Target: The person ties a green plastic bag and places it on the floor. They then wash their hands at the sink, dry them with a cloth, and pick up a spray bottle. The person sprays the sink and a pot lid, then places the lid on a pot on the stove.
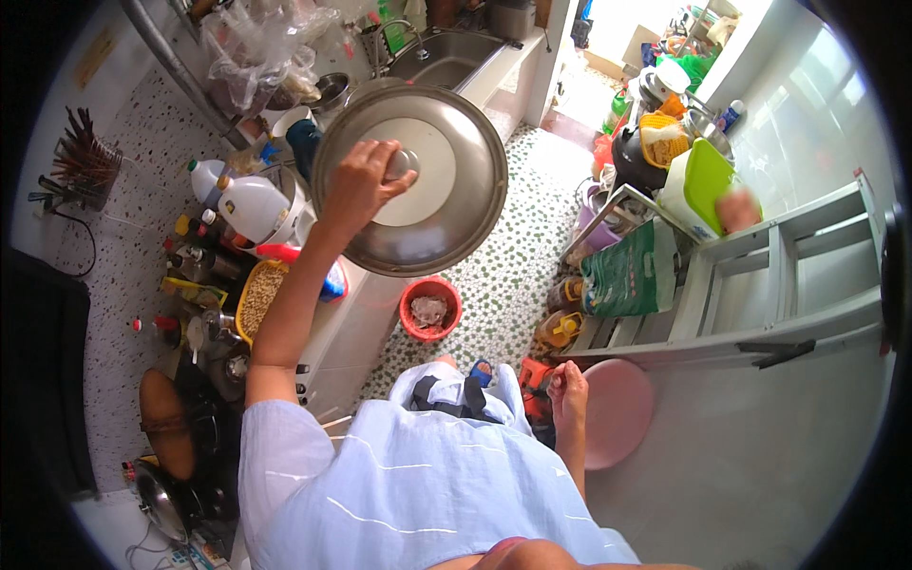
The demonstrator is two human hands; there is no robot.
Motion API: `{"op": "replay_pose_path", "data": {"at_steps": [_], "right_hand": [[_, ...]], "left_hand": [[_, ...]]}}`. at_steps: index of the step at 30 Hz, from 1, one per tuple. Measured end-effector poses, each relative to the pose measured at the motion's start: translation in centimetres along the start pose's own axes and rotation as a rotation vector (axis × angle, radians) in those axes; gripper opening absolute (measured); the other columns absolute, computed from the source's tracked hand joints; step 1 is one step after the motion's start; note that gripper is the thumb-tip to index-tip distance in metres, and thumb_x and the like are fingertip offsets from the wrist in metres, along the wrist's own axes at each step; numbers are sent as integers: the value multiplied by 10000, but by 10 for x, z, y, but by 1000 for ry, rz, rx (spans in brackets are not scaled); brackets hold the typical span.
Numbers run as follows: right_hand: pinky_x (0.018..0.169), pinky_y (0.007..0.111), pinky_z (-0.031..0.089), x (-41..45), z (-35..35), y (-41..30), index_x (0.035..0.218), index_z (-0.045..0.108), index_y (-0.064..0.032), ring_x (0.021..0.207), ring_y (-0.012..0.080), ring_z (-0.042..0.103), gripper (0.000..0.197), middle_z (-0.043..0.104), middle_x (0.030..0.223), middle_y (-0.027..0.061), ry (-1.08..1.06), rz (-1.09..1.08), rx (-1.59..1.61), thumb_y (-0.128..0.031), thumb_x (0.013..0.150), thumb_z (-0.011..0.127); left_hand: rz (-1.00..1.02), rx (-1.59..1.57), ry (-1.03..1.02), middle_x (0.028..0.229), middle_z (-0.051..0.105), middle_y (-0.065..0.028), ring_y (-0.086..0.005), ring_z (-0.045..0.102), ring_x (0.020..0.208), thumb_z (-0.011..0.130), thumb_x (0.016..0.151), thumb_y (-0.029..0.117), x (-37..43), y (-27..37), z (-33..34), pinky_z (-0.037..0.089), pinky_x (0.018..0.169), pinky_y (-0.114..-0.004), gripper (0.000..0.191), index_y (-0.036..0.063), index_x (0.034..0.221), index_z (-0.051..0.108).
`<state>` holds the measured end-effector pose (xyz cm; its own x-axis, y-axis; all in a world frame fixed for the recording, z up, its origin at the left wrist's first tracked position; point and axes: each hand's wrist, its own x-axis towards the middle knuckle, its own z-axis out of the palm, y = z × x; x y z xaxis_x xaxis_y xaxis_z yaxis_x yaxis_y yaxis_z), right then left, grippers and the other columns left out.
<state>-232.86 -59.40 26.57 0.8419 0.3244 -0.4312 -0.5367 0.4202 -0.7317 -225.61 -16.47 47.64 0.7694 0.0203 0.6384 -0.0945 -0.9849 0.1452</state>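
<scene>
My left hand (367,174) grips the round knob of a large metal wok lid (463,221). Its pale centre disc and wide grey rim face up at me. The lid hangs over the counter's edge and hides part of the counter and floor. Low on the other side is my right hand (568,392), its fingers loosely bent and nothing visible in it. Behind that hand a pink plastic basin (616,413) leans against the wall. On the floor past my feet stands a red bucket (406,306) with a crumpled plastic bag (429,311) inside.
Along the left counter are white plastic jugs (253,206), several bottles, a yellow container of beans or nuts (260,296) and a dark stove (203,427). A sink (456,57) is at the far end. To the right, an aluminium ladder (776,263) and a green bag (630,274) flank the patterned floor.
</scene>
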Motion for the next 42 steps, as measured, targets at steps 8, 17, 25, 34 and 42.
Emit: {"op": "replay_pose_path", "data": {"at_steps": [8,17,25,34,42], "right_hand": [[490,210,353,60,-14,-38,821,557,-105,527,63,428,234,492,629,-23,149,-31,110,-290,955,509],[467,216,348,225,-7,-86,803,561,-112,515,69,414,252,493,616,-21,167,82,99,-314,949,518],[480,239,338,451,112,-198,821,571,-110,534,81,424,257,494,632,-28,54,63,-87,-326,949,517],[471,235,330,666,182,-262,851,568,-71,525,87,404,245,467,629,-4,-112,329,-141,-285,955,508],[471,215,308,854,228,-333,845,551,-80,531,70,378,248,456,634,-14,-218,463,-212,-293,962,499]], "left_hand": [[-35,-173,-52,925,614,-159,-317,595,870,704,764,290,72,-11,148,477,792,-393,398,1,1015,594],[-247,-473,-134,832,606,-162,-319,594,799,637,822,397,189,-92,294,461,721,-394,405,7,923,588],[-503,-536,-9,690,582,-176,-338,587,672,620,841,428,311,-242,422,448,617,-423,432,9,768,547],[-886,-456,-26,759,649,-193,-356,641,746,587,871,401,420,-367,541,495,639,-405,428,-25,906,551],[-1166,-125,13,889,655,-211,-373,636,842,619,831,385,462,-476,680,504,737,-461,461,-10,1061,563]]}}
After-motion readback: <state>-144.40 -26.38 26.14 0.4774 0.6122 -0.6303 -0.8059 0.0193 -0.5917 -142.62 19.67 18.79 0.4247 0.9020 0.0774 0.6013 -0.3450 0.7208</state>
